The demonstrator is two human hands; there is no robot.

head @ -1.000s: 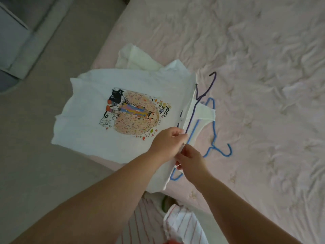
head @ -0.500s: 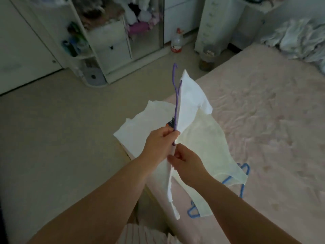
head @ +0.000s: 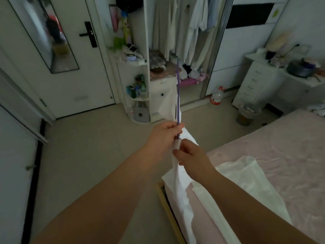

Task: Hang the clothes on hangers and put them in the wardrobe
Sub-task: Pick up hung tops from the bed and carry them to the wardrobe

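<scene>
A white cotton T-shirt [head: 179,176] hangs edge-on from a thin purple hanger [head: 178,95], held upright in mid-air between the pink bed [head: 281,155] and the open white wardrobe [head: 177,41]. The left hand [head: 163,136] pinches the hanger; just below, the right hand [head: 191,155] grips the bunched fabric.

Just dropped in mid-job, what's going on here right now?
A person is holding a white shirt on a purple hanger, lifted off the pink bed. The left hand pinches the hanger and the right hand grips the shirt fabric just below it. The view faces the open wardrobe, where other clothes already hang. Another pale garment lies on the bed.
</scene>
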